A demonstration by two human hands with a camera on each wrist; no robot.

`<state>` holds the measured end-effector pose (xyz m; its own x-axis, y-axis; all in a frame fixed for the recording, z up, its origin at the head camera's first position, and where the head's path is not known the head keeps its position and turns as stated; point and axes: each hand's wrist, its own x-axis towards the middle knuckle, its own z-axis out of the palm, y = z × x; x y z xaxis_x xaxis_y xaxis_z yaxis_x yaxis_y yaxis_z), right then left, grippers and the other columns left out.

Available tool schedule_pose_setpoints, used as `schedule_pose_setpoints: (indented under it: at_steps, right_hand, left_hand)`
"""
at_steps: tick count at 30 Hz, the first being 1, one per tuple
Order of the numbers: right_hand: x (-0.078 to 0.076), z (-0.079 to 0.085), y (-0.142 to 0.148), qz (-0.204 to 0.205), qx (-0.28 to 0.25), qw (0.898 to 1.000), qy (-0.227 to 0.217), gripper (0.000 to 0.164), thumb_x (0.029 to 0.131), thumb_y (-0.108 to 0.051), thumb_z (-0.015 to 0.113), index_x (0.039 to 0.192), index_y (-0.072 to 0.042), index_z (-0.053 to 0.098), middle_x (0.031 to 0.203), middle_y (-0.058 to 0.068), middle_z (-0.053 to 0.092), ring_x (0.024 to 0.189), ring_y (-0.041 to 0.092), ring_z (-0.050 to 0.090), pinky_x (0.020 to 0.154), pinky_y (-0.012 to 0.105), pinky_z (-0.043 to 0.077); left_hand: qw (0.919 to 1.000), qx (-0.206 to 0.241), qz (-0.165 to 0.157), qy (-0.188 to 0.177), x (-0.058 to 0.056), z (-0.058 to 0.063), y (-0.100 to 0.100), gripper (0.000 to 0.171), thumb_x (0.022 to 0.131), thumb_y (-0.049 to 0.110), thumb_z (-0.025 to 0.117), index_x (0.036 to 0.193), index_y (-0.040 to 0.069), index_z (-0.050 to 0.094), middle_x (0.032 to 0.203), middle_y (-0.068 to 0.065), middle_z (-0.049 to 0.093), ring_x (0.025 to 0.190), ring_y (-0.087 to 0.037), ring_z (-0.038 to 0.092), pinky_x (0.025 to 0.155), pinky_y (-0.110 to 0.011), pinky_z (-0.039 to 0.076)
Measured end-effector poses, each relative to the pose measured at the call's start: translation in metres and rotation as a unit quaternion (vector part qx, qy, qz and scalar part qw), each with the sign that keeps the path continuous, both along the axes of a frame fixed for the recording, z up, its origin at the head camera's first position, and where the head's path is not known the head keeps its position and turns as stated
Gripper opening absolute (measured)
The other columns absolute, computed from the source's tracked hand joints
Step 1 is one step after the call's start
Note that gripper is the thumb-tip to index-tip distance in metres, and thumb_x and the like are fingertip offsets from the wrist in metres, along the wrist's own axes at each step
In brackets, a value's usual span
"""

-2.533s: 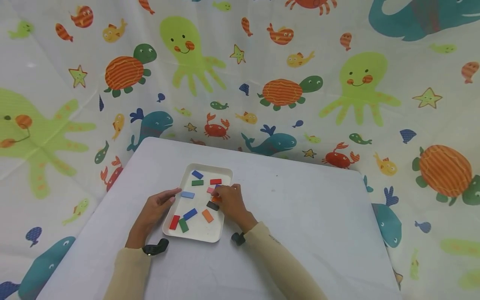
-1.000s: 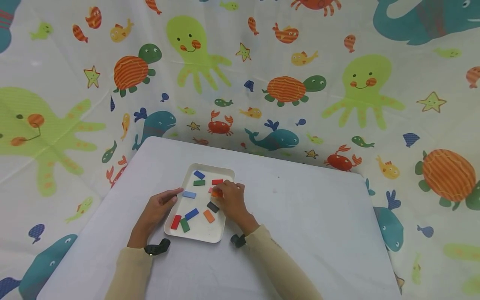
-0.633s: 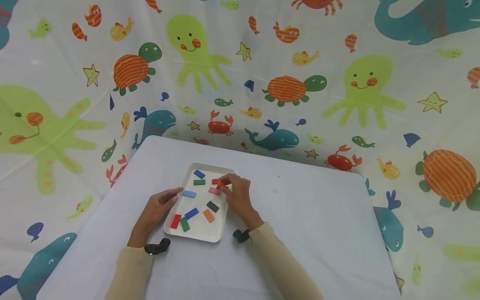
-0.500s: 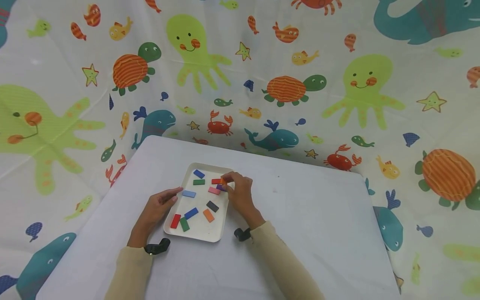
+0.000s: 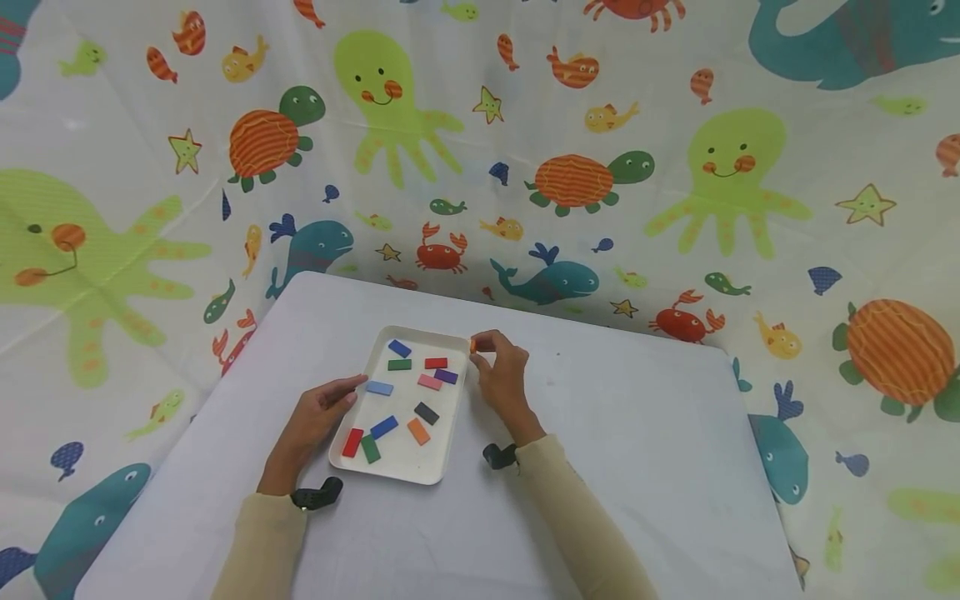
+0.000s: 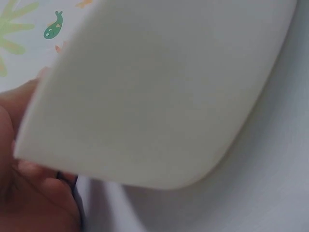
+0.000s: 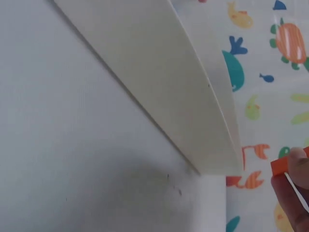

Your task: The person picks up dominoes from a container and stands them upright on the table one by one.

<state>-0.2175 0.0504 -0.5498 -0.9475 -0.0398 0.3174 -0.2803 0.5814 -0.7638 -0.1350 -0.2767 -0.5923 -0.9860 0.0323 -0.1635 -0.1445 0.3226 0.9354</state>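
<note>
Currently, the right hand (image 5: 504, 375) is pinching an orange block (image 5: 473, 346) between thumb and fingers; the block is lying at the hand's far left, just beside the far right corner of the tray (image 5: 401, 400). It is looking narrow from left to right, its long axis either standing up or running near to far. Opposite, the left hand (image 5: 318, 414) is resting fairly straight fingers on the left rim.

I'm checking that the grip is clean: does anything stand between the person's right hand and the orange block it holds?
Nothing visible does: the right hand pinches the orange block directly. The tray is close by, but the right wrist view shows a gap beside the block.
</note>
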Motion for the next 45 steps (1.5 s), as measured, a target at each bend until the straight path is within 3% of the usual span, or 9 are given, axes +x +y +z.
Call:
schedule_pose_setpoints:
  at_steps: [6,17,27,37,45]
  right_hand:
    - [-0.006,-0.001,0.009,-0.015,-0.016,1.0,-0.007,0.024,0.101,-0.012,0.074,0.123,-0.019,0.068,0.123,0.0,0.076,0.116,0.018,0.072,0.124,0.06,0.034]
    - [-0.015,-0.021,0.02,-0.032,0.002,0.999,-0.037,0.024,0.1,-0.01,0.073,0.121,-0.019,0.066,0.123,-0.001,0.075,0.116,0.018,0.072,0.126,0.055,0.039]
    - [-0.018,-0.033,0.021,-0.035,-0.002,0.998,-0.059,0.023,0.099,-0.005,0.074,0.118,-0.015,0.067,0.12,0.003,0.076,0.112,0.021,0.074,0.112,0.044,0.056]
    - [-0.021,-0.041,0.022,-0.028,0.005,0.998,-0.056,0.025,0.096,0.0,0.074,0.117,-0.012,0.068,0.115,0.007,0.078,0.109,0.025,0.075,0.11,0.048,0.057]
    - [-0.022,-0.041,0.022,-0.021,0.003,0.998,-0.058,0.027,0.095,0.002,0.075,0.118,-0.01,0.068,0.114,0.008,0.079,0.109,0.026,0.075,0.111,0.048,0.056]
  left_hand:
    - [1.0,0.0,0.0,-0.004,0.001,0.001,0.0,0.051,0.108,0.033,0.063,0.155,0.016,0.056,0.166,-0.007,0.049,0.16,-0.032,0.038,0.115,-0.023,0.04]
    - [1.0,0.005,0.004,0.001,0.003,0.0,0.001,0.049,0.108,0.032,0.063,0.154,0.015,0.057,0.165,-0.006,0.051,0.159,-0.031,0.039,0.113,-0.017,0.04]
    - [0.9999,-0.005,0.01,0.005,0.002,-0.002,0.002,0.049,0.109,0.034,0.062,0.154,0.016,0.057,0.165,-0.005,0.051,0.158,-0.03,0.042,0.116,-0.023,0.04]
    - [0.9999,0.003,0.01,-0.003,0.003,0.0,0.002,0.048,0.108,0.032,0.064,0.153,0.016,0.059,0.164,-0.006,0.052,0.158,-0.031,0.042,0.116,-0.028,0.04]
    - [0.9999,-0.001,0.011,0.008,0.003,-0.001,0.002,0.047,0.108,0.031,0.063,0.153,0.016,0.059,0.164,-0.006,0.052,0.158,-0.031,0.042,0.115,-0.024,0.041]
